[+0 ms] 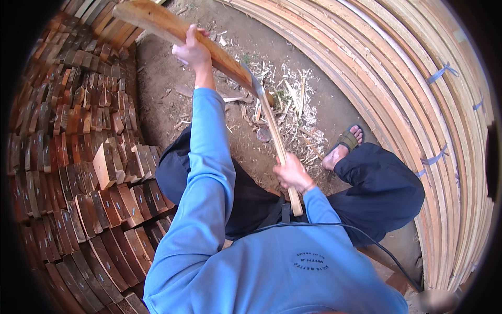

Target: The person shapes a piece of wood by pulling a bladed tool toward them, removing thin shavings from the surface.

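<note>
My left hand point(193, 51), reaching toward the upper left, is closed around a long, smooth, tapering piece of wood point(151, 20). The wood slants down to the right, its narrower end over the shavings. In my right hand point(294, 174), fingers wrapped round, is the pale wooden handle point(273, 128) of an adze. The handle runs from my lap up to a grey metal head point(254, 82), which meets the wood near its lower right end. Whether the blade is biting in or only resting there, I cannot tell.
Wood shavings and chips point(295, 99) lie on the dirt floor point(164, 89) between my legs. Stacked dark wood blocks point(78, 172) rise on the left. Long pale planks point(402, 78), some with blue ties, curve along the right. My sandalled foot point(345, 144) and a black cable point(376, 242) are nearby.
</note>
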### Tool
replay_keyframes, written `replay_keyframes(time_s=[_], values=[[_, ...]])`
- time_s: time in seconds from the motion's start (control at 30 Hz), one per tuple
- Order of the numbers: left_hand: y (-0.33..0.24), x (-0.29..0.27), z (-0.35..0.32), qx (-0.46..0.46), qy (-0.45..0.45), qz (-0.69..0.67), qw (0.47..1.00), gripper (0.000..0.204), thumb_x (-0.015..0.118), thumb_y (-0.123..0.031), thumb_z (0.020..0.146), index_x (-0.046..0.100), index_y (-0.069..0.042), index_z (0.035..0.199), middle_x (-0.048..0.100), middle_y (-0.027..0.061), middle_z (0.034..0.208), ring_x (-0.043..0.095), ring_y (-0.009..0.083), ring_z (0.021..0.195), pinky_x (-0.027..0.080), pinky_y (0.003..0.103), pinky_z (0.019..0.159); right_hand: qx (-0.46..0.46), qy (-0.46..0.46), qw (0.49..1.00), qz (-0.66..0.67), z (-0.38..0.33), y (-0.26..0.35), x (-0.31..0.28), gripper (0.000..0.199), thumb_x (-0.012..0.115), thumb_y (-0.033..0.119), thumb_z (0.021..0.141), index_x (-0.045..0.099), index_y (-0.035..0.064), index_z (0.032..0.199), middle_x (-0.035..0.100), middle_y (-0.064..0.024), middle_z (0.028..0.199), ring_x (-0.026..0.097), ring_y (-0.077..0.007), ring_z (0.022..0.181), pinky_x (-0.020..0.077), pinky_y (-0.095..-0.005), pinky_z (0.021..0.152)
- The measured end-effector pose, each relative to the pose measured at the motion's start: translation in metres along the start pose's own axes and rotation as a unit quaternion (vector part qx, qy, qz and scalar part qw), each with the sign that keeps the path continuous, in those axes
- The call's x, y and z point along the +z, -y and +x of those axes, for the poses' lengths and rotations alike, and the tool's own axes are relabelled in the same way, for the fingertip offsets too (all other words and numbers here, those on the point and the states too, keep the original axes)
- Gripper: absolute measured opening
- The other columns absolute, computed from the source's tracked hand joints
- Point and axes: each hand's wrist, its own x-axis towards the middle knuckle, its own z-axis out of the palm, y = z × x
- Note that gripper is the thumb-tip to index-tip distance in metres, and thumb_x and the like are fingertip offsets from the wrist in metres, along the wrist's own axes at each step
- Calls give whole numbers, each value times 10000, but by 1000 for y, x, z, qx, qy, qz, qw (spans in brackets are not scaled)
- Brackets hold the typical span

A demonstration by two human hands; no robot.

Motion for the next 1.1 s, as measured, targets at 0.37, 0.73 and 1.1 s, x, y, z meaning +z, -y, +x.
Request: replay_keyframes(time_s=[0.37, 0.73, 1.1], values=[[0, 13, -2, -22, 34, -13, 999, 239, 674, -109, 865, 627, 123, 899, 677, 186, 701, 676, 258, 589, 573, 371, 576, 12, -7, 1000, -11, 6, -15, -9, 214, 636, -23, 863, 474, 39, 988, 466, -8, 593, 468, -128, 380, 347, -308, 319], [-4, 43, -16, -29, 78, -19, 996, 224, 681, -111, 865, 629, 106, 849, 689, 170, 699, 667, 241, 578, 556, 362, 603, 15, 7, 999, 51, -11, 1, -14, 248, 565, -76, 897, 407, 104, 961, 398, 18, 591, 404, -93, 393, 285, -294, 334], [8, 35, 10, -58, 34, 6, 998, 195, 657, -54, 887, 636, 135, 929, 695, 182, 727, 666, 227, 580, 539, 337, 568, 22, 8, 1000, 7, -18, -9, -17, 228, 652, -13, 873, 471, 71, 982, 450, 5, 596, 447, -112, 394, 340, -297, 336]])
